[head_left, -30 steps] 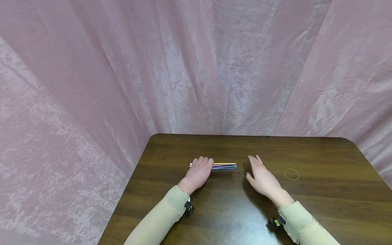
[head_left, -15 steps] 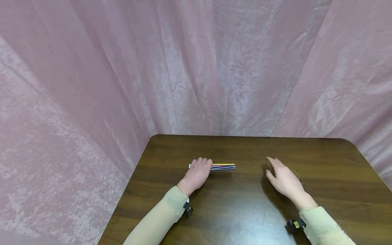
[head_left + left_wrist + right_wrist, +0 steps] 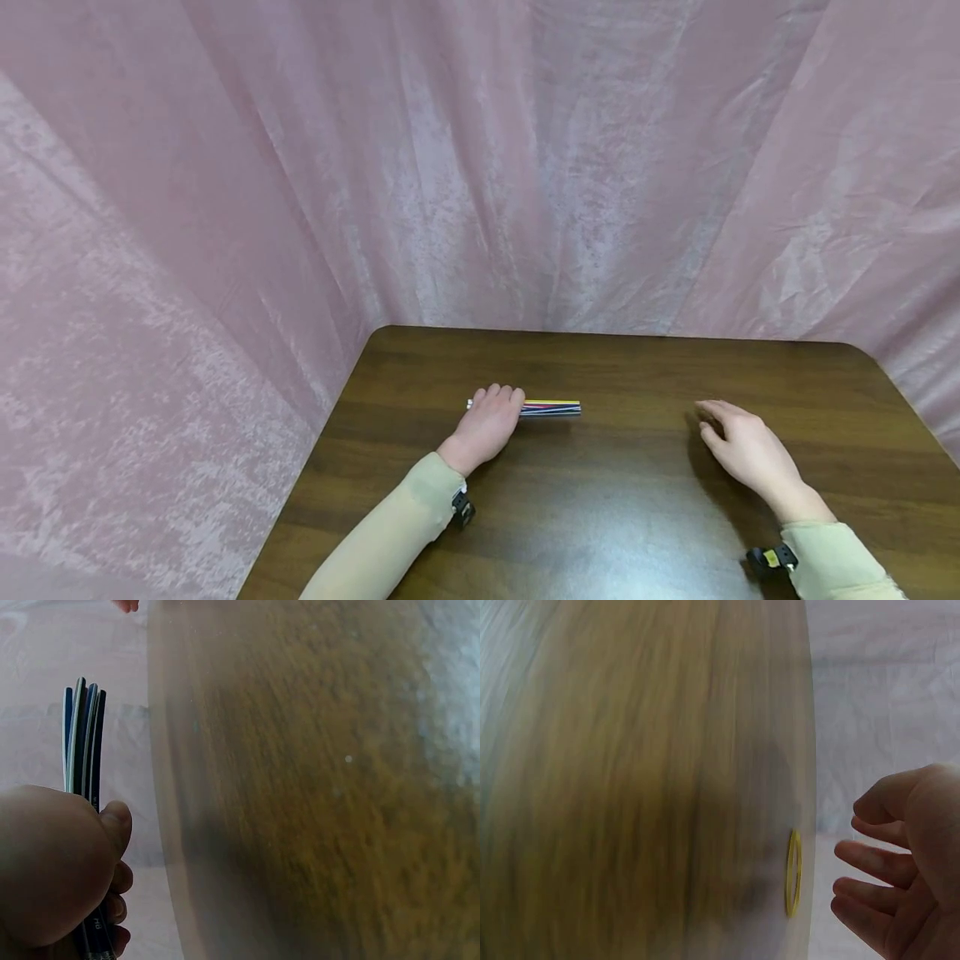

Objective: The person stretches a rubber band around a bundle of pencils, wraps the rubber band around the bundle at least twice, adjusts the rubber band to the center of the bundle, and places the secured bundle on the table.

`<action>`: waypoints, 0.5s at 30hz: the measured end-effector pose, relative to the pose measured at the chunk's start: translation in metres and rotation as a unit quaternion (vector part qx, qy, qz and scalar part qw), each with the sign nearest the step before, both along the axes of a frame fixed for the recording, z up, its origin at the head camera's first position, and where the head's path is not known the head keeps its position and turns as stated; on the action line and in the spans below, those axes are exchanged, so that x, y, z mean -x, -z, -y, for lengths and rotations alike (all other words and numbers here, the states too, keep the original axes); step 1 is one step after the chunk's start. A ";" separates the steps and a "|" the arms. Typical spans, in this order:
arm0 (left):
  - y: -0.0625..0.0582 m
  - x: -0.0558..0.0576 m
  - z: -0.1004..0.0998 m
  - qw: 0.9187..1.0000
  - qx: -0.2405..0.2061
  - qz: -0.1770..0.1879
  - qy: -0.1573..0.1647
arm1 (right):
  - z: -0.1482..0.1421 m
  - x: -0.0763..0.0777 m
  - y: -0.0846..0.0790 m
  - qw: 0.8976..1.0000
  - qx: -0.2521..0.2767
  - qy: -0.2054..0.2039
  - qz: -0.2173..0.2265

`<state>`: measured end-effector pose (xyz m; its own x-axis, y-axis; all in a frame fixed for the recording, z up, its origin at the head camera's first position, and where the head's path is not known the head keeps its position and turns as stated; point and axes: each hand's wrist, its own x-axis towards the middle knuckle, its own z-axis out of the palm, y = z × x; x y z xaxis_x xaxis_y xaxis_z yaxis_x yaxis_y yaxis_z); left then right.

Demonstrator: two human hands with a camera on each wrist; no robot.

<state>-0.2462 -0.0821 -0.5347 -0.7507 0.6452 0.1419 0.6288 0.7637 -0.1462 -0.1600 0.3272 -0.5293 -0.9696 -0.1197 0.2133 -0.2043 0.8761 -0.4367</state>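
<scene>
From above and behind the left hand (image 3: 486, 423) and right hand (image 3: 750, 450), the head view faces forward and down; both wrist views look closely past each, sharing the table (image 3: 592, 483).

Pencils (image 3: 551, 408) bunched in left hand (image 3: 486, 425) — yellow loop (image 3: 788, 876) apart

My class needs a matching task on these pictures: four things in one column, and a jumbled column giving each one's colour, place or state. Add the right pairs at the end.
Things
1. Left hand
2. Loop-shaped band
3. Curtain
4. Right hand

Descriptions
A. Pink, hanging beyond the far edge of the table
B. Holding nothing, fingers apart in the right wrist view
C. Gripping a bundle of pencils
D. Yellow, lying on the wooden surface

Right pairs
1-C
2-D
3-A
4-B
</scene>
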 end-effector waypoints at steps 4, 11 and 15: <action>0.000 0.000 0.000 1.000 0.004 0.006 -0.001 | -0.012 -0.003 0.001 1.000 -0.008 -0.013 -0.005; 0.000 0.003 0.001 1.000 0.006 0.007 -0.006 | -0.024 -0.004 -0.001 0.999 -0.020 -0.042 -0.008; 0.001 0.003 0.001 1.000 0.002 0.011 -0.007 | -0.028 -0.005 -0.002 0.998 -0.028 -0.049 -0.008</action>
<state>-0.2493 -0.0833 -0.5355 -0.7624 0.6355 0.1218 0.6216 0.7716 -0.1351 -0.1554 0.3548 -0.5268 -0.9491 -0.2259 0.2194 -0.2969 0.8745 -0.3836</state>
